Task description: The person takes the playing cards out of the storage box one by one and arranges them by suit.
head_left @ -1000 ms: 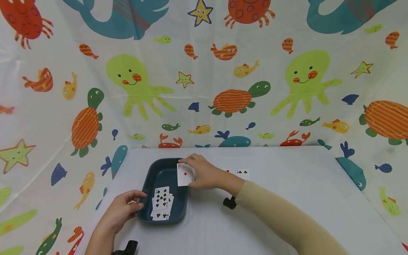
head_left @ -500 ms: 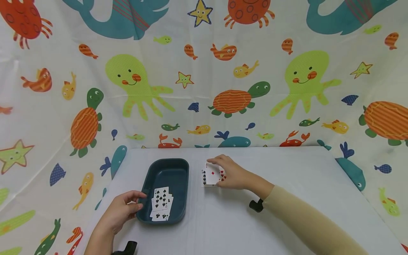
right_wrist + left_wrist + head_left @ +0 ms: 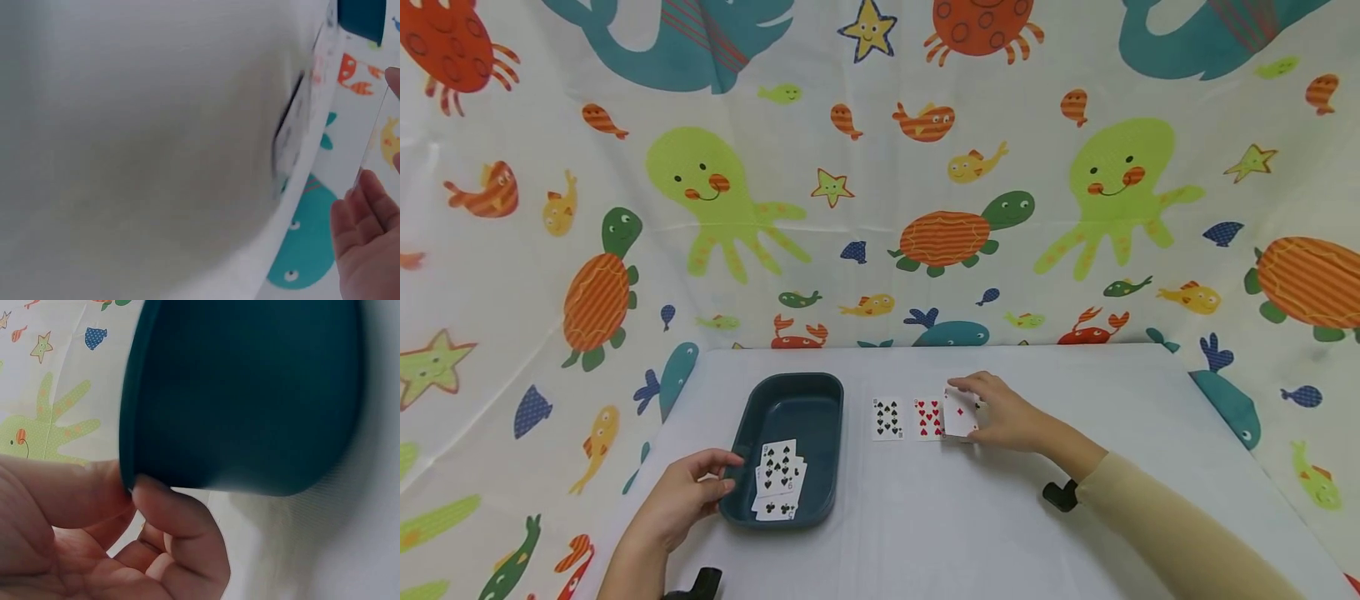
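Fingers of the left hand (image 3: 679, 502) are curled on the near left corner of the tray (image 3: 752, 417), thumb on the rim; the wrist view shows the same grip, with the thumb (image 3: 181, 537) pressed to the tray's outer wall (image 3: 250, 394). Inside the tray, at its near end, a small fanned stack of cards (image 3: 780, 479) is seen face up, a spade card on top. Farther back and to the right, the right hand (image 3: 1007, 417) is held over the table (image 3: 925, 533), with an ace of diamonds (image 3: 959, 414) pinched between thumb and fingers and tilted just above the surface. Just left of it, a heart card (image 3: 928, 417) and a spade card (image 3: 887, 418) are laid face up side by side, apart from the tray. Behind the table, a sea-creature cloth (image 3: 880, 167) is hung as a backdrop.
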A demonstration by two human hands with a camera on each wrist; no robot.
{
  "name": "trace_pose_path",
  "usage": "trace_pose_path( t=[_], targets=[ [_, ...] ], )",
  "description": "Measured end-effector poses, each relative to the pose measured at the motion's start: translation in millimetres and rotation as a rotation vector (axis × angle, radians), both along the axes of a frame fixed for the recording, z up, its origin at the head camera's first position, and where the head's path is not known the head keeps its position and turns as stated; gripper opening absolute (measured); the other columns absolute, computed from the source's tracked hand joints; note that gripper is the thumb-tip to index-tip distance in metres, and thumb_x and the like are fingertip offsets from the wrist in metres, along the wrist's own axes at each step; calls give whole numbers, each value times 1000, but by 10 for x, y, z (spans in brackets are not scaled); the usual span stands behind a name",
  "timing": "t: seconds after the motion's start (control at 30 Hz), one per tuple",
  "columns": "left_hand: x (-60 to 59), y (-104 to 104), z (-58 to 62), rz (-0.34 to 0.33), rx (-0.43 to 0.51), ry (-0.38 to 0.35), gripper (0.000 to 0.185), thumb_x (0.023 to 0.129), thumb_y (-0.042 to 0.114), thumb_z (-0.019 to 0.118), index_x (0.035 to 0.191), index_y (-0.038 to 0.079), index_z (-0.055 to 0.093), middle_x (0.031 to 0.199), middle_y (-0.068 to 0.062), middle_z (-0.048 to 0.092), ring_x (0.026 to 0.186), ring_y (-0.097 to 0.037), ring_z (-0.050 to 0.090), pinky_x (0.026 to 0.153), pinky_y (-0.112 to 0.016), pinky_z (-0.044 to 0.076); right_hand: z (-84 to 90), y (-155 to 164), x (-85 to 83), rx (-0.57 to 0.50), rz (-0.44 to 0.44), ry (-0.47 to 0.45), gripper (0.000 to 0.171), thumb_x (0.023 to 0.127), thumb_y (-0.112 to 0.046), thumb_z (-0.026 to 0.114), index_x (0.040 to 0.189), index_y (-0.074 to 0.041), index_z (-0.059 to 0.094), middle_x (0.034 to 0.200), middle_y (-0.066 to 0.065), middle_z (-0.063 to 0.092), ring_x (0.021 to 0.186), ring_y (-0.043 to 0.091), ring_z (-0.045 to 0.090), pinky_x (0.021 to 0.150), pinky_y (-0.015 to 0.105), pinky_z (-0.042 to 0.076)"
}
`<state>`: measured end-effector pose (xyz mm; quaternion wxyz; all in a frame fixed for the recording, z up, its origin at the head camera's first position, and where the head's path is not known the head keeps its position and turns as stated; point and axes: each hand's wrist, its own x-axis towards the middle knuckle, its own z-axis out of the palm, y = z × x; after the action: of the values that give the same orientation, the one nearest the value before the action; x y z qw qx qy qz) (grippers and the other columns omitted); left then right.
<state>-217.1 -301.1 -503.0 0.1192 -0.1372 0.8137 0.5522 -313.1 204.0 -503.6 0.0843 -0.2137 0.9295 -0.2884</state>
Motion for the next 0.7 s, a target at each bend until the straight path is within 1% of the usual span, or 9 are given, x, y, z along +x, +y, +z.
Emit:
trace_pose_path(
  t=[0.2, 0.37, 0.5, 0.7],
  targets=[
    [-19, -12, -25, -3, 5, -11, 35, 98, 0, 68, 133, -2, 68, 101, -5, 51, 89, -20, 57, 71, -32, 56, -128, 267, 31, 61, -35, 19, 89, 83, -18, 91, 161, -22, 48, 153, 9, 54, 146, 35, 47, 116, 61, 48],
    [-11, -12, -37, -1, 6, -14, 35, 98, 0, 68, 133, -2, 68, 101, -5, 52, 90, -20, 57, 72, -32, 56, -198, 483, 57, 97, -49, 5, 88, 84, -17, 90, 161, -22, 48, 155, 9, 53, 146, 35, 47, 117, 62, 47],
    [-14, -21, -50, 1, 2, -13, 35, 98, 0, 68, 133, -2, 68, 102, -5, 52, 91, -20, 57, 72, -33, 56, -209, 615, 73, 103, -51, -18, 86, 85, -14, 87, 162, -20, 47, 157, 11, 51, 146, 36, 47, 118, 62, 45],
    [-13, -12, -34, 3, -1, -4, 35, 97, 0, 69, 132, -2, 68, 100, -4, 52, 87, -19, 56, 70, -32, 55, -199, 733, 60, 108, -50, -23, 84, 86, -9, 83, 161, -16, 47, 159, 17, 50, 148, 42, 45, 119, 66, 43]
  ],
)
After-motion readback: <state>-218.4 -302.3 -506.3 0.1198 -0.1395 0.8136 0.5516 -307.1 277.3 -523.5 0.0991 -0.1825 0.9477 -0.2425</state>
